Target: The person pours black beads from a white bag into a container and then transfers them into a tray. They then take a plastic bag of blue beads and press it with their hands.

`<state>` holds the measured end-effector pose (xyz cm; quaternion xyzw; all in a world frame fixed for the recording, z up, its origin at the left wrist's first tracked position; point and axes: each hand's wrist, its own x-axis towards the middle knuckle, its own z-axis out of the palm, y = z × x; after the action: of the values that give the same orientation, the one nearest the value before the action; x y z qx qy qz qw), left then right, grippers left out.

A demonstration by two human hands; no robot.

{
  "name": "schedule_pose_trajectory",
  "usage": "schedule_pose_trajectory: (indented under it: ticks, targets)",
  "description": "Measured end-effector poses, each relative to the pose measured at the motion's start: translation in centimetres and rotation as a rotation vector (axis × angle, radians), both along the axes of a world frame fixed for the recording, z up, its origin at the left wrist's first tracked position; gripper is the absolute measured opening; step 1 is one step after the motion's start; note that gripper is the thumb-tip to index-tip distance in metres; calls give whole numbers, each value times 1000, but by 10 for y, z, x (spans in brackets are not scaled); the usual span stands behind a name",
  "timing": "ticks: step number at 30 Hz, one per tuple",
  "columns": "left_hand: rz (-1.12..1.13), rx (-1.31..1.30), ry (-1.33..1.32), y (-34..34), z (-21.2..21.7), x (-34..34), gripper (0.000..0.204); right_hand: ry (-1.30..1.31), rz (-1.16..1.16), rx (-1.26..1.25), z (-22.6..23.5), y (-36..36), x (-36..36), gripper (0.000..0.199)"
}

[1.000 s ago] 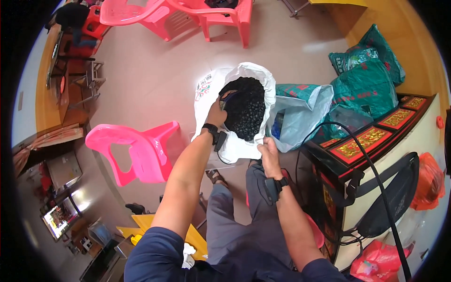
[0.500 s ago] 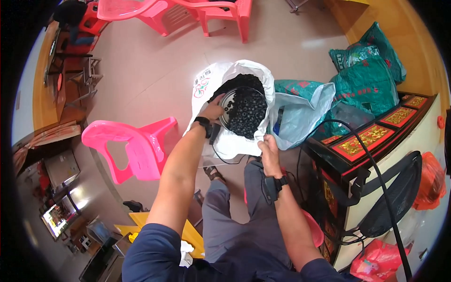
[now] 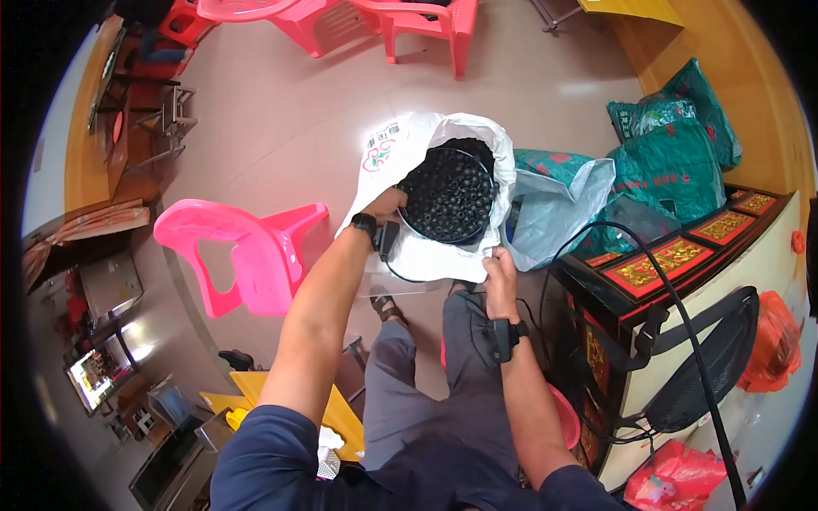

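A large white woven sack (image 3: 392, 153) stands with its mouth spread wide in front of me. Inside the mouth is a round metal bowl (image 3: 496, 192), covered with small black ring-like pieces (image 3: 452, 196). My left hand (image 3: 388, 203) grips the bowl at its left rim; some of its fingers are hidden by the rim and the sack. At the near right edge of the opening, my right hand (image 3: 501, 277) pinches a fold of the sack and holds it up. More black pieces lie in the sack beyond the bowl.
An opened silver-lined bag (image 3: 562, 200) stands right of the sack, with green bags (image 3: 665, 166) behind it. A black-and-red carved cabinet (image 3: 673, 255) is at my right, a black cable across it. A pink chair (image 3: 247, 247) stands left; more chairs (image 3: 426, 30) are beyond.
The bowl has filled: black pieces now cover the bare metal that showed at its left side. My left hand has shifted from inside the bowl to its rim. My right hand keeps holding the sack.
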<state>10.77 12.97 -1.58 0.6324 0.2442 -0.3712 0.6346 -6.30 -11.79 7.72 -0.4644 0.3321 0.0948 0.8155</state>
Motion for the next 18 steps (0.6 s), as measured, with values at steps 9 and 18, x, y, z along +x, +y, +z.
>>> schedule_pose_trajectory:
  ticks: [9,18]
  targets:
    - [-13,-289,-128,-24,119,-4,66,18,-16,-11,2,-10,0,20]
    - [192,-481,-110,4,192,-53,80,38,-95,-37,12,-4,1,23]
